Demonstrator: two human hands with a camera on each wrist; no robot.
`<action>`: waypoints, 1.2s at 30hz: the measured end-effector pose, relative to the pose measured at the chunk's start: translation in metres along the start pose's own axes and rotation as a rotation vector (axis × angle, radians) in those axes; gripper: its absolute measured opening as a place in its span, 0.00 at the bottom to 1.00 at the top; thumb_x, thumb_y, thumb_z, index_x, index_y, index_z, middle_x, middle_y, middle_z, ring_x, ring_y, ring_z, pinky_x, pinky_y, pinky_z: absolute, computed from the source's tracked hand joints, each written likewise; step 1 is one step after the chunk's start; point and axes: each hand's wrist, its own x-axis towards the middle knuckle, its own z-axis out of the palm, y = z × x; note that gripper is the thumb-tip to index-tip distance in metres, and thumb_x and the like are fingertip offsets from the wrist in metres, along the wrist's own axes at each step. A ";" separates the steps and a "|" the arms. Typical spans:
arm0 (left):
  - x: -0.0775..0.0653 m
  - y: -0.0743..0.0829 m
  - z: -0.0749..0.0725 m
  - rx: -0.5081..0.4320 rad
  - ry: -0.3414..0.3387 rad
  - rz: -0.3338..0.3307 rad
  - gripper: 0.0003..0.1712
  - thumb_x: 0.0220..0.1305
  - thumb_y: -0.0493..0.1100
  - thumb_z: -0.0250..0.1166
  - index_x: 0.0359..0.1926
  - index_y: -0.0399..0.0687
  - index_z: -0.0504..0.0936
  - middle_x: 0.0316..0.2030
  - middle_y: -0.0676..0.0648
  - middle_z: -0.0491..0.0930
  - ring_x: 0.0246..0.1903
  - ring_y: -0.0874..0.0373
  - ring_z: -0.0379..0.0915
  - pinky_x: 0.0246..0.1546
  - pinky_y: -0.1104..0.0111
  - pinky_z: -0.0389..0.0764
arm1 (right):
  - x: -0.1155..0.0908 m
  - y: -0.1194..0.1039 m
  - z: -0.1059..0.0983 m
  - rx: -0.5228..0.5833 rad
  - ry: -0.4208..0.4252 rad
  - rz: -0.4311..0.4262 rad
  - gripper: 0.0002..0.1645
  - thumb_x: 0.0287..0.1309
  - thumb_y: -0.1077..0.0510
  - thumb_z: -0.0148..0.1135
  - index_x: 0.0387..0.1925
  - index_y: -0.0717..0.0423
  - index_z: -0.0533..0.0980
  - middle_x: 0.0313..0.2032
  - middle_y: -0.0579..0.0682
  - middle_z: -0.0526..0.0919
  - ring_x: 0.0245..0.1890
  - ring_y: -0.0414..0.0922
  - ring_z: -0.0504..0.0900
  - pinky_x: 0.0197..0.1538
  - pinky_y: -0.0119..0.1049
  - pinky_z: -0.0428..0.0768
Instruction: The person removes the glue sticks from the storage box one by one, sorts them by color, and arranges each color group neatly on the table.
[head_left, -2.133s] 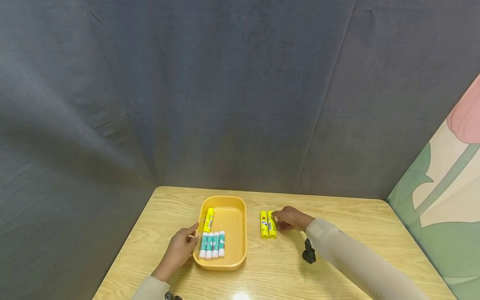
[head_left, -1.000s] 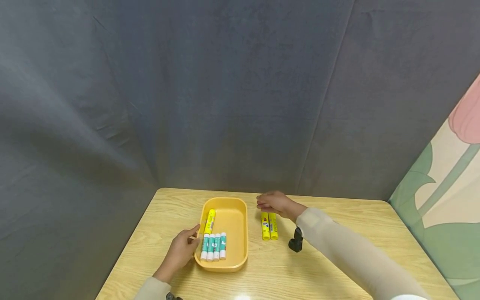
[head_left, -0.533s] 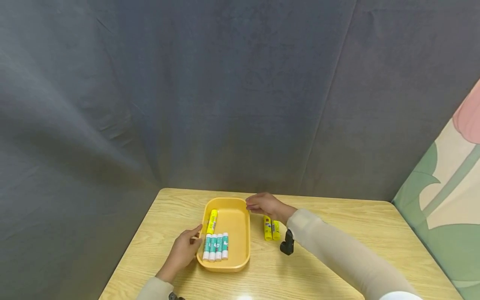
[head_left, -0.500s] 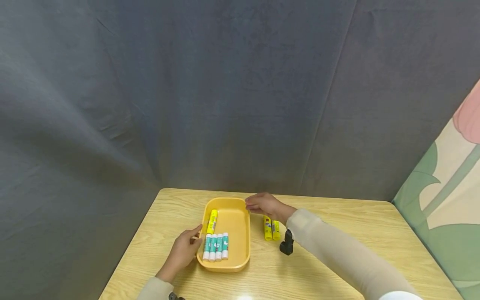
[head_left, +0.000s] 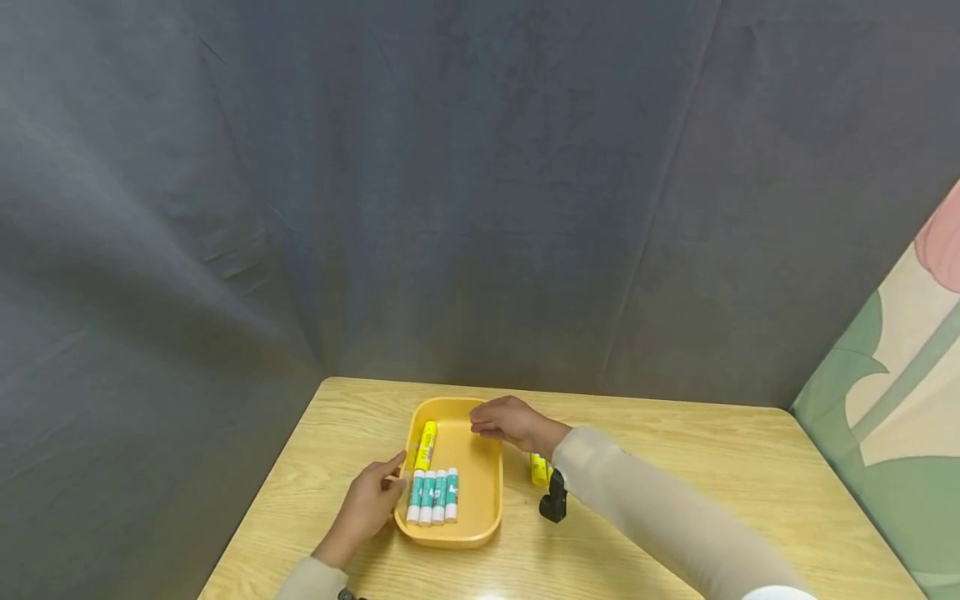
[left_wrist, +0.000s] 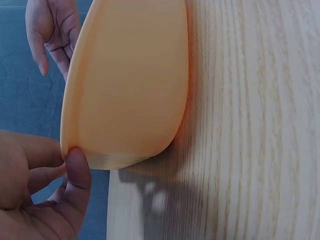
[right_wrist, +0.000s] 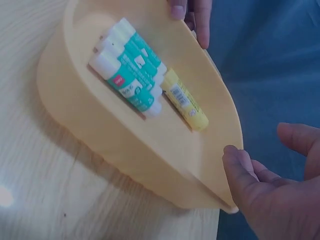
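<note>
A yellow plastic tray (head_left: 491, 533) lies on the table. Inside, several white-and-teal glue sticks (head_left: 432, 498) lie side by side, with one yellow glue stick (head_left: 426, 444) beyond them. My left hand (head_left: 367, 500) pinches the tray's left rim between thumb and fingers, as the left wrist view shows. My right hand (head_left: 513, 421) is over the tray's far right corner, fingers loosely extended and holding nothing. In the right wrist view, the fingertips of that hand (right_wrist: 280, 185) are close to the rim; contact is unclear.
Right of the tray, a yellow glue stick (head_left: 539, 471) lies on the wooden table (head_left: 675, 517), partly hidden by my right arm. Dark grey cloth (head_left: 480, 208) hangs behind the table. A flower-patterned panel (head_left: 892, 400) stands on the right.
My right hand has left the two yellow glue sticks on the table and moved left to the tray's far right corner. My left hand has stayed at the left rim.
</note>
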 end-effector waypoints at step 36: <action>0.000 -0.003 0.000 -0.033 0.002 -0.008 0.28 0.69 0.36 0.60 0.68 0.40 0.69 0.47 0.42 0.75 0.34 0.57 0.70 0.26 0.72 0.77 | 0.029 0.037 0.052 0.091 0.078 0.133 0.26 0.65 0.59 0.60 0.56 0.75 0.70 0.53 0.68 0.76 0.53 0.59 0.78 0.58 0.47 0.75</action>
